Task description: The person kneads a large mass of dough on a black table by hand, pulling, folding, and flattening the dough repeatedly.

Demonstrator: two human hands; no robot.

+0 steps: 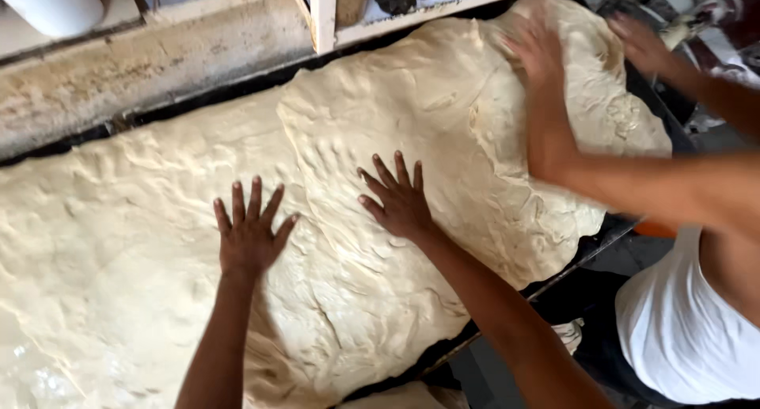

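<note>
Beyond our fingertips we see a grimy concrete ledge [158, 68], a white wooden post [323, 13] and a white cylinder [55, 5]. Off to our right leans a co-worker's white shirt [673, 330].

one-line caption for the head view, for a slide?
Left hand and right hand press flat, fingers spread, on a wide dough sheet; a co-worker's hands work its far end.
</note>
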